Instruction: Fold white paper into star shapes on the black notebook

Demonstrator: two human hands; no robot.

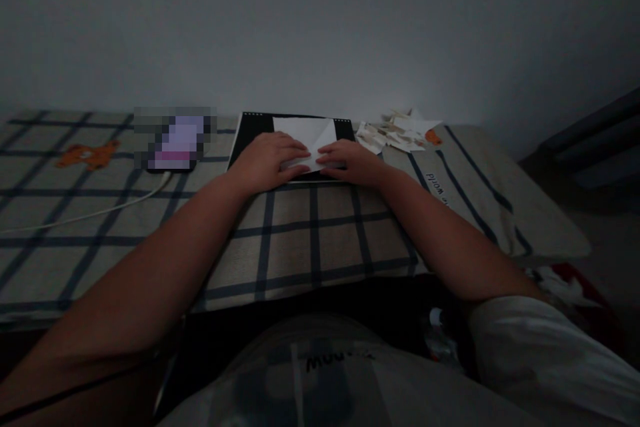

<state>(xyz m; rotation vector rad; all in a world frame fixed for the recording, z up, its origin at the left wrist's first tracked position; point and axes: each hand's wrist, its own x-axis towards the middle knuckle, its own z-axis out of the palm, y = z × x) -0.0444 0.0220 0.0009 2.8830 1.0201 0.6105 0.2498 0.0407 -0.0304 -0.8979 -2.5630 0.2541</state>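
Note:
A white sheet of paper (310, 128) with crease lines lies on a black board-like pad (253, 130) that has small holes along its far edge. My left hand (273, 159) rests on the paper's left side, palm down with the fingers stretched to the right. From the other side, my right hand (353, 161) lies on the paper's right part, its fingers pointing left and apart. The fingertips of both hands almost meet over the paper's near half, and they cover part of it.
A checked cloth (310, 240) covers the table against the wall. To the left are a phone (177, 140) with a white cable (115, 211) and an orange flat piece (87, 155). Crumpled papers (395, 133) lie right of the pad. Below stands a clear bottle (440, 340).

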